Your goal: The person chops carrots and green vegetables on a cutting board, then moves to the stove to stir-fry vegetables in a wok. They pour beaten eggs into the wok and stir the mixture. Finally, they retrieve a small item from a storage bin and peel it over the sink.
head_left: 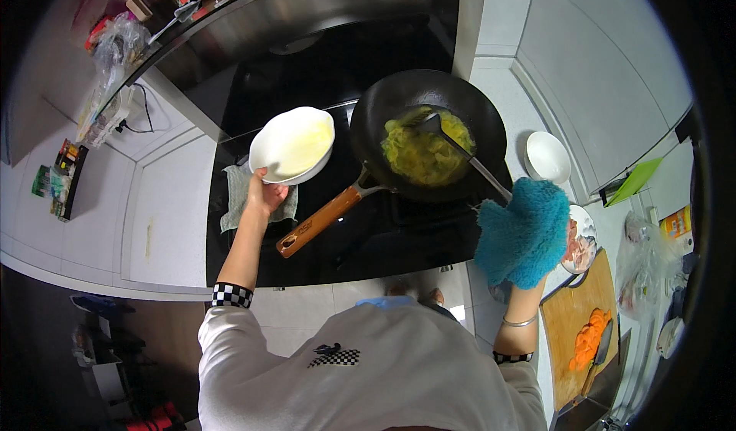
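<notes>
My left hand [268, 193] grips the rim of a white bowl [292, 143], held tilted over the left of the cooktop. A thin yellow film coats its inside. A fluffy blue cloth or mitt [523, 232] covers my right hand, so its fingers are hidden. Out of that cloth runs the handle of a metal spatula [460, 148], whose dark head rests in the food. The black wok [374, 103] stands on the right of the cooktop, its wooden handle [322, 219] angled toward me. Inside lies a wet yellow-green mass [428, 158], apparently egg with greens.
Right of the wok stand another white bowl [547, 158] and a plate of sliced raw meat [581, 247]. Sliced carrot [587, 339] and a knife [601, 347] lie on a wooden cutting board [555, 316]. A grey cloth [238, 201] lies at the cooktop's left. Bottles crowd an overhead shelf [230, 5].
</notes>
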A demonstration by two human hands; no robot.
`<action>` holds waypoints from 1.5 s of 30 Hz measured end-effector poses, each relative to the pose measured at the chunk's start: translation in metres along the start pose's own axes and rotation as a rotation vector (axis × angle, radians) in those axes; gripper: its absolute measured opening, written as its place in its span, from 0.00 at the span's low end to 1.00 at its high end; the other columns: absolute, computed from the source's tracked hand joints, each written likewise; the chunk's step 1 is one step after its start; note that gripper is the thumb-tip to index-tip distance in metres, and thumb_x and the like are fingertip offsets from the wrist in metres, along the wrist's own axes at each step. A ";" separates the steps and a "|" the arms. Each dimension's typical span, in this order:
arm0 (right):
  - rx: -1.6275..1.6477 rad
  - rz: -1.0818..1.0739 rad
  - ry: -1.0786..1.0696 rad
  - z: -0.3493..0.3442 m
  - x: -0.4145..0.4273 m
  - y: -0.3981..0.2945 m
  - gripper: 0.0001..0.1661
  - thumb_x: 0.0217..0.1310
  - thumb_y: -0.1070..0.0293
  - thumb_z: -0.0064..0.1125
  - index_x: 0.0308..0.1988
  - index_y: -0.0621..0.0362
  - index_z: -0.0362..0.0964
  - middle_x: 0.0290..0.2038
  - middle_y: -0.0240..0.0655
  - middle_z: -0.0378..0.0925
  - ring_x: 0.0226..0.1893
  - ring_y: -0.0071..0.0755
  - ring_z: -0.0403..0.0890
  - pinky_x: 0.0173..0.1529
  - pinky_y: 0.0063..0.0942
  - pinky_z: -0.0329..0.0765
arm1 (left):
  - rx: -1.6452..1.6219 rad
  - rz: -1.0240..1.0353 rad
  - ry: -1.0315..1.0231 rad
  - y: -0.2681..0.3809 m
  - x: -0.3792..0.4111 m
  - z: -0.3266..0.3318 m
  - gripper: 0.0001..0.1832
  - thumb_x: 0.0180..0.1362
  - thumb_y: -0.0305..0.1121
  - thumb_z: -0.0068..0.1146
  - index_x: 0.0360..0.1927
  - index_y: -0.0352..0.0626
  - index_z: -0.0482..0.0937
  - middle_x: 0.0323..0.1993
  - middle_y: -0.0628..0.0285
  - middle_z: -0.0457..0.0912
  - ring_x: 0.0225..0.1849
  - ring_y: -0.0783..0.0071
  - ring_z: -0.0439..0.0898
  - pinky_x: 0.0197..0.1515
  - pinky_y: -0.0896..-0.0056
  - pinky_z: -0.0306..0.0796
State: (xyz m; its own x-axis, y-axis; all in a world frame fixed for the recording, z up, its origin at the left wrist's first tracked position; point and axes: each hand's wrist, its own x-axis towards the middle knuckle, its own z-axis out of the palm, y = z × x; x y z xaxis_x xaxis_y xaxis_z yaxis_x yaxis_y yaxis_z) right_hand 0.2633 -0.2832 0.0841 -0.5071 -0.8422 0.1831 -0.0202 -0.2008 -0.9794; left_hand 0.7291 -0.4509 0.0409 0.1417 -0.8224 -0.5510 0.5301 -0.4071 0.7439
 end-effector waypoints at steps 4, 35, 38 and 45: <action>-1.088 -0.308 0.048 0.011 -0.005 -0.036 0.26 0.48 0.57 0.55 0.47 0.55 0.65 0.47 0.37 0.68 0.49 0.41 0.66 0.56 0.33 0.59 | 0.005 0.000 0.015 -0.020 0.021 -0.003 0.21 0.48 0.36 0.46 0.46 0.42 0.63 0.40 0.57 0.68 0.36 0.64 0.71 0.41 0.65 0.68; 0.762 -0.064 0.503 -0.194 -0.120 -0.096 0.24 0.54 0.53 0.45 0.45 0.60 0.65 0.41 0.40 0.71 0.41 0.39 0.72 0.49 0.38 0.68 | 0.150 -0.099 -0.623 -0.050 0.104 -0.065 0.32 0.53 0.57 0.39 0.53 0.42 0.64 0.47 0.57 0.71 0.38 0.66 0.76 0.36 0.66 0.72; 0.563 -0.056 0.629 -0.275 -0.143 -0.142 0.21 0.52 0.57 0.50 0.43 0.61 0.66 0.39 0.40 0.73 0.39 0.38 0.73 0.46 0.37 0.71 | 0.231 -0.070 -0.647 -0.049 0.123 -0.082 0.28 0.54 0.54 0.39 0.52 0.45 0.64 0.47 0.57 0.71 0.42 0.66 0.74 0.40 0.62 0.71; 0.138 -0.554 0.872 -0.568 -0.228 -0.334 0.18 0.48 0.60 0.55 0.39 0.59 0.69 0.38 0.38 0.73 0.38 0.37 0.74 0.44 0.38 0.72 | -0.069 0.268 0.404 -0.145 0.000 0.005 0.18 0.54 0.42 0.41 0.45 0.46 0.69 0.43 0.58 0.73 0.42 0.68 0.75 0.40 0.64 0.71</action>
State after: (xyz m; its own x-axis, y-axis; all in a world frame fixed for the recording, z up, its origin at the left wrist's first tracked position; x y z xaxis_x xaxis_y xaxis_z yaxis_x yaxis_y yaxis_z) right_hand -0.1037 0.2600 0.3211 -0.9045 0.0281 0.4255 -0.3693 -0.5509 -0.7484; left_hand 0.6482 -0.3937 -0.0647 0.5865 -0.6693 -0.4562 0.4830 -0.1632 0.8603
